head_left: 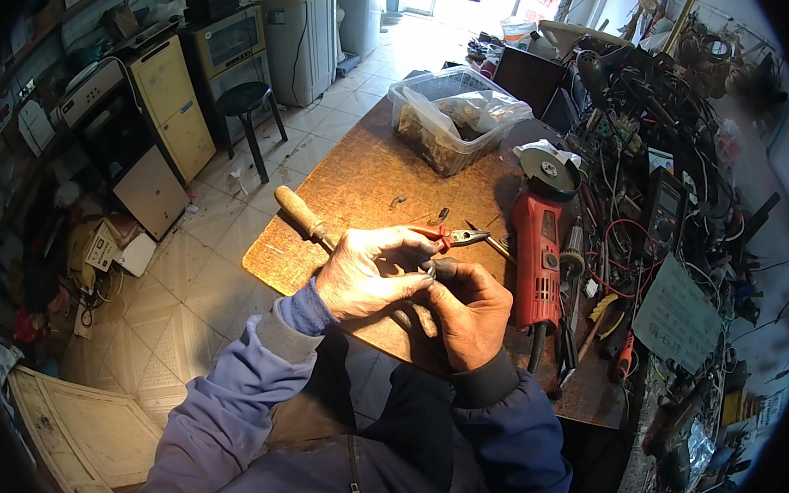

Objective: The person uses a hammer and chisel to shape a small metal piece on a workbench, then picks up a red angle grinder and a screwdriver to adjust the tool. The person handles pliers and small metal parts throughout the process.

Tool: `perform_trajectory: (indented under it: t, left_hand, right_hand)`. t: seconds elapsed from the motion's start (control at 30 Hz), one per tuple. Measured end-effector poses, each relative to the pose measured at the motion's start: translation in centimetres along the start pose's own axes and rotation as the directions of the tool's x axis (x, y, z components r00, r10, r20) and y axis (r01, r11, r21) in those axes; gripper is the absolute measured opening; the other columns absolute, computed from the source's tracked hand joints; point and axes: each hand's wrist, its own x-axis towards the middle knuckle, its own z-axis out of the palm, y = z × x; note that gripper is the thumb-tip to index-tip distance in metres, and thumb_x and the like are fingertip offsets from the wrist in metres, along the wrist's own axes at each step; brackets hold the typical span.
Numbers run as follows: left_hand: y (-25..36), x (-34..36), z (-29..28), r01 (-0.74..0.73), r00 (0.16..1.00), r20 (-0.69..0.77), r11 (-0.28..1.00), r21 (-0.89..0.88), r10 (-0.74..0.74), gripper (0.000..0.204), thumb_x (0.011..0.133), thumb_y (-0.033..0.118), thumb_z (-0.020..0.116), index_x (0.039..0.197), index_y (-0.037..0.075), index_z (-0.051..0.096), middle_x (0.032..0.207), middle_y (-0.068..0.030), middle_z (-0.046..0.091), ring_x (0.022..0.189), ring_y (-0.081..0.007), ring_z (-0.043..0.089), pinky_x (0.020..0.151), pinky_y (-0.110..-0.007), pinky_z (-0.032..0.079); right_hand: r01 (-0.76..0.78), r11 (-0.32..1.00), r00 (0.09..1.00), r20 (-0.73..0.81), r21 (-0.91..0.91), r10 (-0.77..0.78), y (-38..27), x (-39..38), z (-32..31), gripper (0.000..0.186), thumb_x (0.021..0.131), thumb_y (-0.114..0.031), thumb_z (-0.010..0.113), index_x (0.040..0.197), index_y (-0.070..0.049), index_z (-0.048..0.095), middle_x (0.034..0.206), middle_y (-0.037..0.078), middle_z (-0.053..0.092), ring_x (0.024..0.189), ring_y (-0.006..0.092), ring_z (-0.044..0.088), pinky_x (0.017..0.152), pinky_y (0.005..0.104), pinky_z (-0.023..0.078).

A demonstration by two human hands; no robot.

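Note:
Above the wooden table, my left hand and my right hand meet, fingertips closed together on a small metal piece, too small and partly hidden to name. Just behind my fingers lie red-handled pliers, with a thin pointed tool by their jaws. A wooden-handled tool lies under and left of my left hand, partly hidden. Two small dark bits are on the wood beyond. A red angle grinder lies right of my right hand, disc at the far end.
A clear plastic tub of bags stands at the back. Heaped cables and tools, a multimeter and a greenish board crowd the right. Across the tiled floor are a black stool, cream cabinets and appliances. A wooden panel sits lower left.

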Motion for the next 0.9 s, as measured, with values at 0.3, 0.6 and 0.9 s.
perform_trajectory:
  t: [0.3,0.6,0.9]
  left_hand:
    - [-0.09,0.21,-0.39,-0.046,0.999,0.034,0.992,0.120,0.042,0.020,0.091,-0.011,0.071,0.111,-0.009,0.073,0.125,-0.0183,0.071,0.104,-0.0172,0.072,0.087,-0.030,0.060]
    - [-0.55,0.13,-0.45,0.004,1.000,-0.002,0.998,0.068,-0.004,0.014,0.094,-0.008,0.072,0.107,-0.008,0.075,0.098,-0.0093,0.076,0.088,-0.0145,0.074,0.080,-0.027,0.061]
    - [-0.64,0.13,-0.41,-0.115,0.993,0.010,0.980,0.160,0.115,0.010,0.091,-0.007,0.076,0.101,-0.005,0.076,0.092,-0.0068,0.076,0.084,-0.0125,0.073,0.077,-0.026,0.059]
  right_hand:
    - [0.012,0.995,0.999,-0.043,-0.095,-0.017,-0.02,-0.08,-0.11,0.013,0.092,0.004,0.076,0.104,0.006,0.072,0.094,0.010,0.076,0.085,0.0131,0.072,0.076,0.0270,0.059]
    - [0.026,0.990,0.997,-0.065,-0.137,-0.035,0.13,-0.05,-0.11,0.011,0.091,0.002,0.077,0.100,0.005,0.071,0.091,0.008,0.075,0.082,0.0107,0.070,0.072,0.0257,0.057]
    - [0.007,0.993,0.998,-0.058,-0.115,-0.014,0.23,-0.04,-0.19,0.013,0.092,0.002,0.076,0.103,0.006,0.071,0.093,0.009,0.076,0.084,0.0111,0.070,0.074,0.0254,0.057]
